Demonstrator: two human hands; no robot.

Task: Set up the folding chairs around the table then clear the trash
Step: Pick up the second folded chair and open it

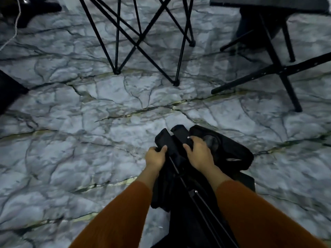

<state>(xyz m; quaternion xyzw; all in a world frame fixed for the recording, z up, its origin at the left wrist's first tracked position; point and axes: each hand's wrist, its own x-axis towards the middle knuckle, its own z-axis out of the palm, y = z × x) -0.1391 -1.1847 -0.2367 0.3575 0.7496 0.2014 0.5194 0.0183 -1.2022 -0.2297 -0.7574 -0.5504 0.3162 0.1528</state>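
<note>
A black folding chair point(231, 154), still collapsed into a bundle of fabric and thin black rods, stands on the marble floor right in front of me. My left hand point(155, 157) grips one padded armrest on its left side. My right hand point(198, 152) grips the neighbouring armrest, just to the right. Both arms wear rust-orange sleeves. Farther ahead, an unfolded folding chair point(136, 43) shows only its crossed black legs. At the upper right stands the dark table point(274, 51), with its top edge and black legs in view.
The floor is grey-white marble with dark and gold veins. A white cable point(15, 27) runs down at the upper left beside a dark object. Another dark shape point(9, 90) juts in from the left edge.
</note>
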